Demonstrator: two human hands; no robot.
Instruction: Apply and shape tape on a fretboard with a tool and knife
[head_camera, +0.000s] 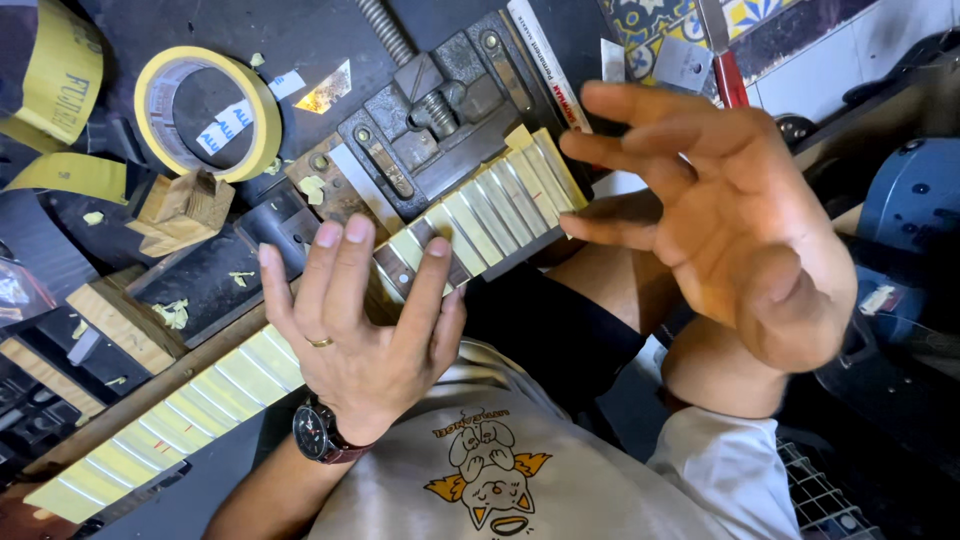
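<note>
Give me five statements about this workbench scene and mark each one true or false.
1. The left hand lies flat on the guitar neck. True.
2. The right hand grips a hammer. False: it is open, fingers spread, holding nothing.
3. Strips of yellowish tape cover the neck between its frets. True.
4. The roll of tape sits on the person's lap. False: it lies on the dark bench top, beside a small wooden block.
5. A watch is worn on the right wrist. False: it is on the left wrist.
</note>
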